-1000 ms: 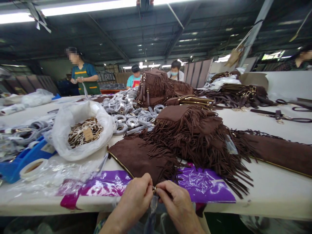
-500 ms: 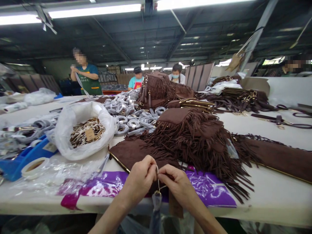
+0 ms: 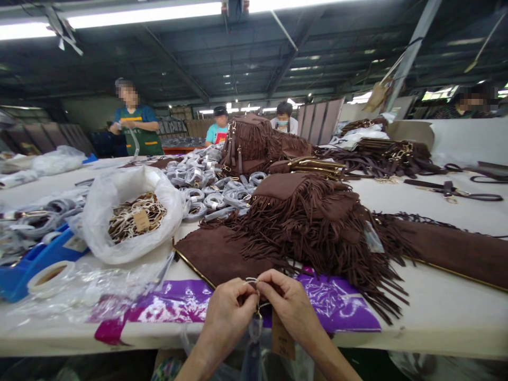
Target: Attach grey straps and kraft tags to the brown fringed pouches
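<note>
My left hand [image 3: 234,304] and my right hand [image 3: 283,296] meet over the table's front edge. Both pinch a thin white cord [image 3: 251,280] that loops above the fingertips. Below my right hand hangs a brown paper tag [image 3: 283,338] with print on it. Under the cord dangles a plastic-wrapped strap [image 3: 254,344] with a small gold metal clasp [image 3: 257,313] at its top. Just beyond my hands lies a dark brown fringed suede bag [image 3: 226,248] with a gold zip edge. My fingers partly hide where the cord passes through the clasp.
A clear bag [image 3: 93,227] holds many corded tags [image 3: 137,217]. Left of it are a blue tape dispenser [image 3: 35,270] and a tape roll [image 3: 51,278]. Wrapped straps [image 3: 214,198] and fringed bags [image 3: 309,217] are piled centrally. Purple plastic [image 3: 174,301] lines the front. Co-workers [image 3: 138,127] are behind.
My left hand has lowered and rolled inward, and the cord loop between the fingers is smaller. The tag's printed face now shows. A co-worker at the back left has lowered their hands.
</note>
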The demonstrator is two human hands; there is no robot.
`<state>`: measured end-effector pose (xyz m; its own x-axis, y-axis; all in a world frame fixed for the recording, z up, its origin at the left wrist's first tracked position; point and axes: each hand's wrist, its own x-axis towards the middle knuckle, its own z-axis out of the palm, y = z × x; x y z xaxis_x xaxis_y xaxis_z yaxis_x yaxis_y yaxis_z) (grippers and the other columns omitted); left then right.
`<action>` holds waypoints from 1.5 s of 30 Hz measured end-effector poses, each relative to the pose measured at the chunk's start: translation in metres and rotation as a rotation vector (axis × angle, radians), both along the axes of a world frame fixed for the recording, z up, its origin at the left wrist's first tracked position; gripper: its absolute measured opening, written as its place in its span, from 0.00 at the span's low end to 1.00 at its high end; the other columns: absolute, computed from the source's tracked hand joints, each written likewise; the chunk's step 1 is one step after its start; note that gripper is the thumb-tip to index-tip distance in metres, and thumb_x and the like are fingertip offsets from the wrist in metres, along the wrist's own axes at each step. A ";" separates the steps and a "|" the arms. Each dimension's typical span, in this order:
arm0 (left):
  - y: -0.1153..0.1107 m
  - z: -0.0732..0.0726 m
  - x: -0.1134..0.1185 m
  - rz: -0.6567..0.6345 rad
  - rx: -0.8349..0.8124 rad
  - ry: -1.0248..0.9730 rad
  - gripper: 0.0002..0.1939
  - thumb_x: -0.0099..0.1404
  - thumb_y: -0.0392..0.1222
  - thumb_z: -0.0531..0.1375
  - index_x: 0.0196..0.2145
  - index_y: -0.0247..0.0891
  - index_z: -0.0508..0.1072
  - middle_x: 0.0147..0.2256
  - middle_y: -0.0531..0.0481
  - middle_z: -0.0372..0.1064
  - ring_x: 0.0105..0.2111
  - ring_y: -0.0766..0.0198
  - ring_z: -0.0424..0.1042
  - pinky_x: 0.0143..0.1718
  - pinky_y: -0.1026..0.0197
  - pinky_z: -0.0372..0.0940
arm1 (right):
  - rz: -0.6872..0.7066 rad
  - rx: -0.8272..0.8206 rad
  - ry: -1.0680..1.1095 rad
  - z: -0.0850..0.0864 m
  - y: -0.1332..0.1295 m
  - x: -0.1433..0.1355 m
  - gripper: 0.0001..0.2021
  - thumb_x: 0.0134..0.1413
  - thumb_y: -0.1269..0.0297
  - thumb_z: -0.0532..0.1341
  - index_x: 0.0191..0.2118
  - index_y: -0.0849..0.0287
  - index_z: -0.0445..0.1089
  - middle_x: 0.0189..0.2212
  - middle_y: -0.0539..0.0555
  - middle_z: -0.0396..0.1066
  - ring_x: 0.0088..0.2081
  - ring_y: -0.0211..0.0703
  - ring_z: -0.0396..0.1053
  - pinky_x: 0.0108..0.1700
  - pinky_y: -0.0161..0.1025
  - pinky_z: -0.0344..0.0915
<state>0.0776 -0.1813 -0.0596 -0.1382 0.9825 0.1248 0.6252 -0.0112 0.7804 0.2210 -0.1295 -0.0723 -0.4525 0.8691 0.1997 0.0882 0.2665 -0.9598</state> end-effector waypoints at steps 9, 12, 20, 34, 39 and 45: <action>0.000 0.003 -0.001 0.037 0.079 -0.070 0.08 0.58 0.37 0.53 0.21 0.38 0.65 0.25 0.53 0.61 0.26 0.65 0.62 0.29 0.64 0.54 | 0.061 -0.223 0.113 0.001 0.001 0.003 0.08 0.51 0.62 0.64 0.37 0.57 0.69 0.22 0.43 0.67 0.24 0.35 0.64 0.26 0.31 0.60; 0.004 0.010 -0.005 -0.016 0.034 -0.301 0.06 0.53 0.40 0.54 0.21 0.38 0.65 0.24 0.54 0.60 0.25 0.67 0.60 0.27 0.65 0.54 | 0.158 -0.527 0.242 0.006 0.003 0.010 0.14 0.46 0.59 0.69 0.37 0.58 0.68 0.21 0.42 0.67 0.19 0.31 0.63 0.21 0.28 0.59; 0.012 0.015 -0.006 -0.009 -0.306 -0.977 0.08 0.43 0.41 0.58 0.22 0.39 0.62 0.14 0.62 0.54 0.13 0.76 0.44 0.15 0.69 0.35 | 0.170 -0.723 0.774 0.000 0.000 0.019 0.18 0.34 0.68 0.68 0.39 0.58 0.76 0.47 0.59 0.76 0.52 0.52 0.72 0.58 0.50 0.64; 0.007 0.005 -0.010 0.061 -0.257 -1.147 0.10 0.42 0.40 0.62 0.20 0.37 0.62 0.20 0.56 0.63 0.15 0.76 0.51 0.15 0.70 0.39 | -0.357 -0.359 0.656 -0.034 -0.006 0.007 0.16 0.39 0.55 0.75 0.32 0.53 0.72 0.30 0.48 0.73 0.33 0.42 0.72 0.36 0.36 0.70; 0.007 -0.003 -0.010 0.049 -0.272 -1.214 0.13 0.43 0.42 0.64 0.22 0.37 0.62 0.20 0.55 0.64 0.17 0.75 0.54 0.16 0.71 0.40 | -0.463 -0.259 0.634 -0.038 -0.009 -0.004 0.16 0.41 0.55 0.74 0.32 0.54 0.71 0.29 0.48 0.72 0.33 0.42 0.71 0.36 0.37 0.69; 0.003 -0.009 -0.006 0.052 -0.269 -1.219 0.14 0.46 0.45 0.65 0.24 0.38 0.63 0.19 0.56 0.63 0.16 0.75 0.52 0.17 0.70 0.41 | -0.575 -0.128 0.633 -0.041 -0.007 -0.011 0.13 0.46 0.56 0.71 0.33 0.54 0.69 0.29 0.47 0.70 0.32 0.41 0.70 0.35 0.37 0.68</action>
<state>0.0717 -0.1784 -0.0687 -0.0617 0.9468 -0.3158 -0.5113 0.2418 0.8247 0.2096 -0.1369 -0.1135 0.2278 0.9620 0.1503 -0.3853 0.2308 -0.8935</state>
